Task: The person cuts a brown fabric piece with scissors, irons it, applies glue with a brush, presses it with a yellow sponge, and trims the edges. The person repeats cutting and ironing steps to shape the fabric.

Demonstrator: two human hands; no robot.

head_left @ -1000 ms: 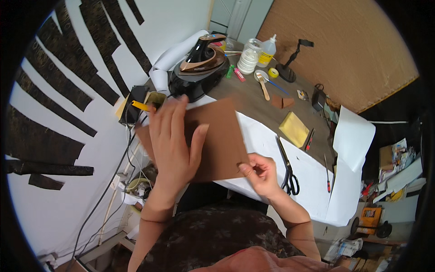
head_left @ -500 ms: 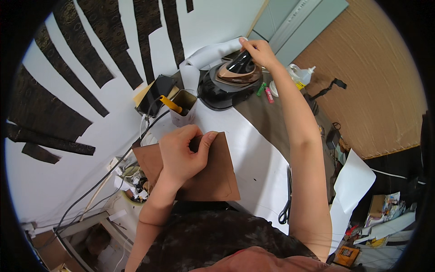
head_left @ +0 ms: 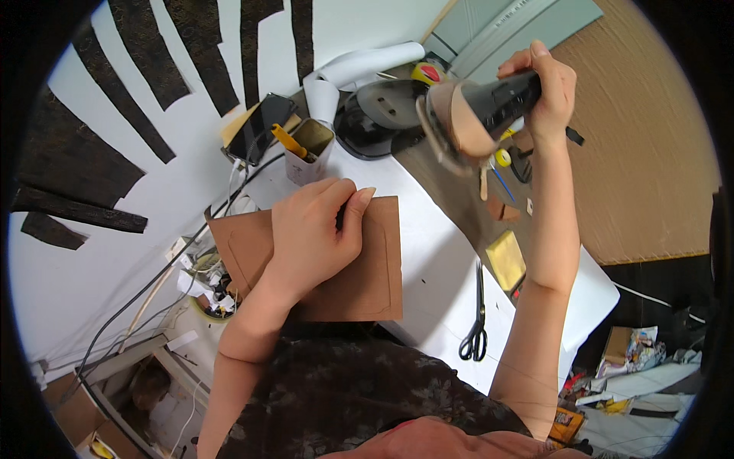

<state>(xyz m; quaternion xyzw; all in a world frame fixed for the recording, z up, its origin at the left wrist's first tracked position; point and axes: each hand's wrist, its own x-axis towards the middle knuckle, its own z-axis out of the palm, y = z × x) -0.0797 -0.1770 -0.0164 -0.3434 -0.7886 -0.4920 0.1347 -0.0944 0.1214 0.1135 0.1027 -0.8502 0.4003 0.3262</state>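
My left hand (head_left: 317, 233) is closed on a flat brown sheet (head_left: 371, 283), thumb and curled fingers gripping near its far edge. Thin outlines run along the sheet's sides; whether it is leather or board I cannot tell. In my right hand (head_left: 552, 96) is a black and copper cordless iron (head_left: 470, 126), held up by its handle and slightly blurred. Its black base (head_left: 367, 126) stands at the back of the table, beyond the sheet. The iron hangs in the air to the right of that base.
Black scissors (head_left: 476, 321) lie on the white paper (head_left: 428, 237) right of the sheet. Near my right forearm is a yellow block (head_left: 505, 260). A pen cup (head_left: 312, 157) with a yellow-handled tool and a phone (head_left: 260, 130) stand back left. Dark patterned strips (head_left: 145, 46) hang on the wall.
The iron has come off its base and swung to the right in my right hand. My left hand still grips the brown sheet, which sits slightly higher and more to the left.
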